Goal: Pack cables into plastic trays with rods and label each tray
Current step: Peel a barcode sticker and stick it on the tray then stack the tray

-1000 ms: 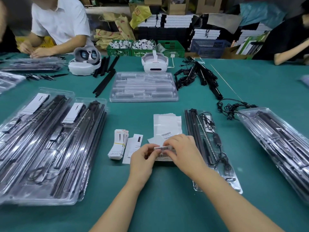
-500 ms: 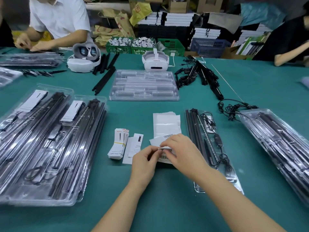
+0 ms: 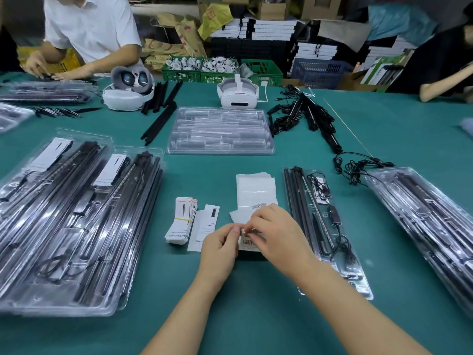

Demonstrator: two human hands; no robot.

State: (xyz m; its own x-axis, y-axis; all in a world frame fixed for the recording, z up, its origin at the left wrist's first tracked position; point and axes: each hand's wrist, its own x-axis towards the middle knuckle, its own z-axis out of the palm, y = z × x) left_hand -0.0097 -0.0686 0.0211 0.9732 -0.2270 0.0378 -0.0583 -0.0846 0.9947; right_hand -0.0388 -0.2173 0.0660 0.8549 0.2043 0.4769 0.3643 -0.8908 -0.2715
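Note:
My left hand [image 3: 220, 248] and my right hand [image 3: 277, 233] meet over a small white barcode label sheet [image 3: 247, 243] on the green table, and both pinch it at its top edge. Behind them lies white label backing paper [image 3: 254, 192] with another barcode. To the right sits a clear plastic tray [image 3: 326, 226] holding black rods and a coiled cable. Left of my hands lie a banded bundle of paper cards [image 3: 181, 221] and a loose card [image 3: 208, 225].
Packed trays with cards are stacked at the left [image 3: 76, 226] and more at the right [image 3: 430, 226]. Empty clear trays [image 3: 220, 130], loose black rods [image 3: 161, 119], cables [image 3: 358, 166] and two white headsets [image 3: 238, 94] lie farther back. Other people work at the far edge.
My hands stayed over the label sheet; the fingers shifted slightly along its top edge, and the right hand covers more of it now.

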